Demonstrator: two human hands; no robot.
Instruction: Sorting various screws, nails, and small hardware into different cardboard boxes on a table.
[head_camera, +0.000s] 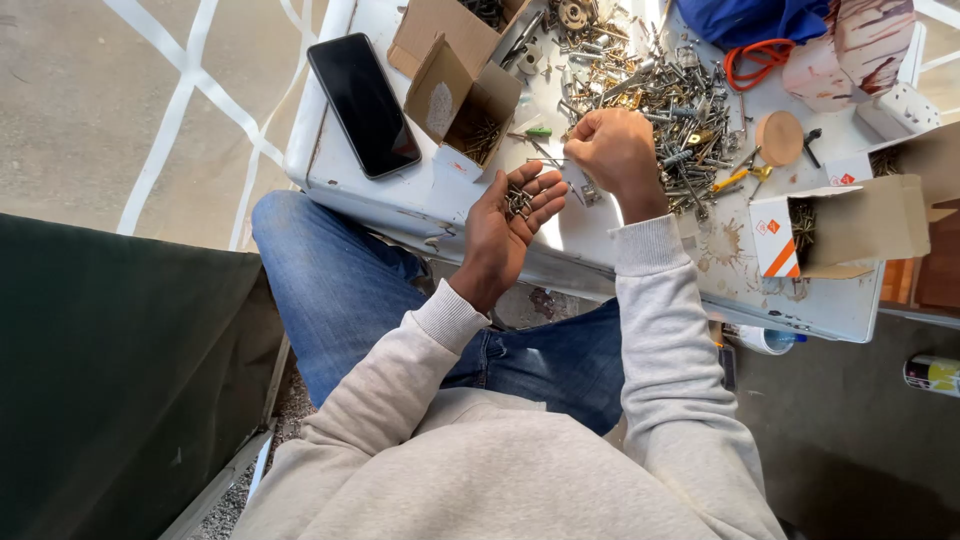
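Observation:
My left hand (508, 222) is held palm up over the near edge of the white table (340, 170), cupping a small heap of dark screws (518, 200) in its curled fingers. Just right of it my right hand (617, 152) is closed in a loose fist and pinches a thin screw (547, 160) that points left toward the palm. A big pile of mixed screws and bolts (665, 100) lies right behind the right hand. An open brown cardboard box (465, 100) with screws inside stands left of the hands.
A black phone (364, 103) lies at the table's left end. Another open box (850, 225) with screws sits at the right, near a round wooden disc (779, 137) and a blue cloth (760, 20). A dark green panel (120, 380) stands at my left.

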